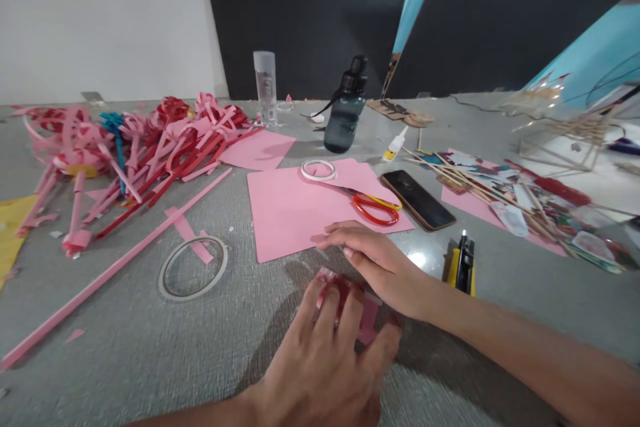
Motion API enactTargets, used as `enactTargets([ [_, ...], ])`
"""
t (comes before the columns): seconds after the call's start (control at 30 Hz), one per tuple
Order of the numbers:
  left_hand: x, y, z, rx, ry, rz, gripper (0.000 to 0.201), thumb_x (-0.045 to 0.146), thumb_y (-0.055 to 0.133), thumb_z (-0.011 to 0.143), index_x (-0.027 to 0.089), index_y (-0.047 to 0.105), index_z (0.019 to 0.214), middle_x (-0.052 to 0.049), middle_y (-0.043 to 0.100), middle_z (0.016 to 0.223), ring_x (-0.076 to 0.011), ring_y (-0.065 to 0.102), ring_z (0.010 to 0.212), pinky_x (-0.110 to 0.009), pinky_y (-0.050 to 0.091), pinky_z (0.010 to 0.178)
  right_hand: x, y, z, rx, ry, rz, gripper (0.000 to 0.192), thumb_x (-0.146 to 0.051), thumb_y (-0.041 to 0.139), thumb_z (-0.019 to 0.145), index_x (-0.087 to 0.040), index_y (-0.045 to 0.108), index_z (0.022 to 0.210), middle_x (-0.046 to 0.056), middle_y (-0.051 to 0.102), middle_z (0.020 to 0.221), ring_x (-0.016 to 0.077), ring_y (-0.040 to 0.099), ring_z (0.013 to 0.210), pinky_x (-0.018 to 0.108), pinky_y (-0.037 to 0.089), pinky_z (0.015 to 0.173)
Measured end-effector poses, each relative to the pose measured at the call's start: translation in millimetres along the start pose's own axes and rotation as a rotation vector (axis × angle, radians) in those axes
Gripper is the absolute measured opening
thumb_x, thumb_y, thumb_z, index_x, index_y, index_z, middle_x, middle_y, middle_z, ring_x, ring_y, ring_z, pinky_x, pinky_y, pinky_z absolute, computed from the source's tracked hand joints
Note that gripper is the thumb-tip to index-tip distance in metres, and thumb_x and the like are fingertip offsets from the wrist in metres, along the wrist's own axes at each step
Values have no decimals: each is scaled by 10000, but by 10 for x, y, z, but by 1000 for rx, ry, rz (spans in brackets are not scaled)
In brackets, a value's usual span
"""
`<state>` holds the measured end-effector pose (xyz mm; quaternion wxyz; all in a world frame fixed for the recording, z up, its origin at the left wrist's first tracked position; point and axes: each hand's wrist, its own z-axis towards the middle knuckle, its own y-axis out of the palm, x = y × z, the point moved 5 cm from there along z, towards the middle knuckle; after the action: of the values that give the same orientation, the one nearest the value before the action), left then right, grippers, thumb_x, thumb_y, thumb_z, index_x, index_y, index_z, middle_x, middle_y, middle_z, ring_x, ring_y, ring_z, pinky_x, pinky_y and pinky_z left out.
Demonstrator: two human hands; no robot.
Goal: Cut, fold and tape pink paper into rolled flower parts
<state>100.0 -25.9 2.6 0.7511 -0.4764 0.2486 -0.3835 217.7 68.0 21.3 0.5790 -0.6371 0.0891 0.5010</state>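
My left hand (330,347) is closed over a small pink and red piece (369,321) near the table's front edge, its fingers curled around the top. Something clear and shiny, like plastic or tape, shows at the piece's far side; most of it is hidden under the fingers. Just beyond, my right hand (373,260) is held flat with the fingers stretched out to the left, holding nothing. Its fingertips hover by the near edge of a pink paper sheet (283,213). Red and yellow scissors (376,209) and a white tape roll (319,170) lie on that sheet.
To the left are a larger tape roll (167,273), a long pink stick (120,267) and a pile of pink and red paper strips (170,147). A dark bottle (345,113) and glue bottle (395,145) stand behind. Rightward lie a phone (419,199), yellow-black cutter (465,263) and thin sticks (485,193).
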Motion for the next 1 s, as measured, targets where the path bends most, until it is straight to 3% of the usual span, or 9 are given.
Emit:
enactTargets([
  [0.1, -3, 13, -3, -8, -9, 15, 660, 488, 580, 845, 200, 476, 1430, -205, 592, 1338, -403, 528, 1275, -554, 348, 1101, 18, 17, -6, -2, -17, 16, 432, -40, 388, 954, -267, 676, 1184, 30, 676, 1301, 182, 489, 1351, 478, 387, 1149],
  [0.37, -29, 55, 7, 3, 8, 16, 561, 480, 535, 895, 204, 527, 1384, -173, 641, 1279, -365, 553, 1241, -538, 365, 1091, -29, 41, 29, -14, -102, 5, 374, 4, 431, 897, -234, 711, 967, 40, 743, 1074, 201, 577, 1235, 480, 439, 1085],
  [0.57, -21, 85, -3, 30, 4, 30, 537, 489, 509, 912, 192, 552, 1357, -170, 662, 1238, -353, 574, 1209, -533, 385, 1072, -100, 29, 50, -23, -127, -22, 339, -3, 455, 888, -223, 712, 901, 45, 749, 1030, 210, 583, 1216, 459, 463, 1047],
  [0.87, -39, 66, 20, -11, 14, -1, 621, 499, 564, 862, 189, 513, 1398, -163, 634, 1285, -385, 545, 1251, -534, 378, 1098, -88, 25, 33, -12, -167, -146, 340, 11, 472, 843, -228, 703, 916, 52, 738, 1121, 229, 557, 1257, 482, 456, 1058],
  [1.0, -24, 38, 18, 12, -1, -2, 537, 465, 569, 864, 203, 565, 1333, -144, 659, 1233, -392, 560, 1233, -542, 371, 1101, -60, 12, 25, -17, -171, -270, 347, 13, 487, 794, -238, 707, 889, 45, 708, 1219, 255, 497, 1324, 531, 412, 1096],
])
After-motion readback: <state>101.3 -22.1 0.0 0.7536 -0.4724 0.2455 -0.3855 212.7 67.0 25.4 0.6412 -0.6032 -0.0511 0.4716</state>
